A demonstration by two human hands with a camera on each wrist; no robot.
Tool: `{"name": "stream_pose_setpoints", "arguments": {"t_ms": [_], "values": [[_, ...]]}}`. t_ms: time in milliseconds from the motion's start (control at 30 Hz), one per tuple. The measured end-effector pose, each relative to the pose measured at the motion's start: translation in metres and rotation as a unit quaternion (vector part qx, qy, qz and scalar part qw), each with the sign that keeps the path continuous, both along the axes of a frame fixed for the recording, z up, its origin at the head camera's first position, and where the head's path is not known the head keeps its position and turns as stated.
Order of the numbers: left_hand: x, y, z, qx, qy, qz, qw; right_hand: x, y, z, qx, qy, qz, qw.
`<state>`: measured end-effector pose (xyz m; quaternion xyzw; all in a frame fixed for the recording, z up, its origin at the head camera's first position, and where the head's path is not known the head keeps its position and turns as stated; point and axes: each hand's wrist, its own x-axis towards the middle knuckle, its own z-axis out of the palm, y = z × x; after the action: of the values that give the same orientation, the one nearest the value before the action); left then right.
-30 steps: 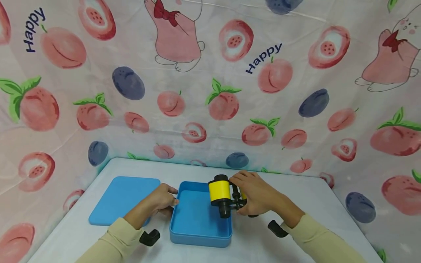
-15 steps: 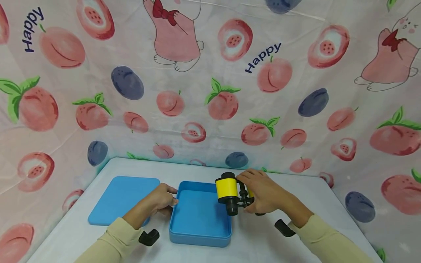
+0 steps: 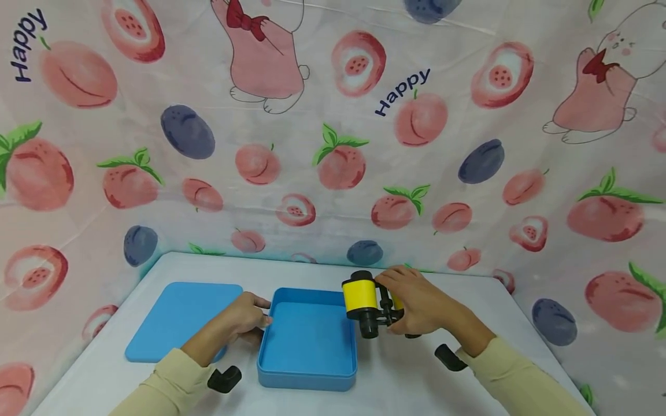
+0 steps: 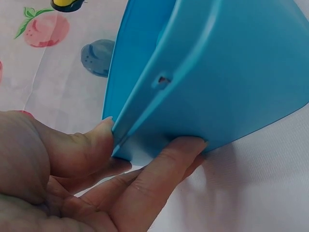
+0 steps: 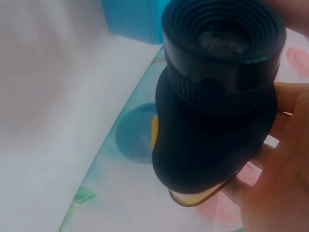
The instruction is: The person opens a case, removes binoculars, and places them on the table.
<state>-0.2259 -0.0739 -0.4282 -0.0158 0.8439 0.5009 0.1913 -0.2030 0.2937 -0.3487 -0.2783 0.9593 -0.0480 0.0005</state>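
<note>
My right hand grips a pair of black and yellow binoculars, held raised at the right edge of a blue open box. One black eyepiece faces the right wrist camera, with the fingers wrapped along the far barrel. My left hand holds the left side of the box. In the left wrist view its thumb is at the rim and the fingers lie against the outer wall. The inside of the box shows a bare blue floor.
A flat blue lid lies on the white table left of the box, partly behind the left forearm. Behind the table hangs a cloth printed with peaches and rabbits. Black wrist devices sit at both cuffs.
My right hand has carried the binoculars rightward, from over the box to its right edge. The left hand stays at the box wall. The head view has turned slightly right.
</note>
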Motion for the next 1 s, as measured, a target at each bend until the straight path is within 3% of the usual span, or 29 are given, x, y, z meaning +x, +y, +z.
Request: {"name": "stream_pose_setpoints", "arguments": {"t_ms": [1000], "values": [[0.001, -0.003, -0.001, 0.015, -0.001, -0.001, 0.9999, -0.009, 0.038, -0.007, -0.011, 0.013, -0.020, 0.9997]]}}
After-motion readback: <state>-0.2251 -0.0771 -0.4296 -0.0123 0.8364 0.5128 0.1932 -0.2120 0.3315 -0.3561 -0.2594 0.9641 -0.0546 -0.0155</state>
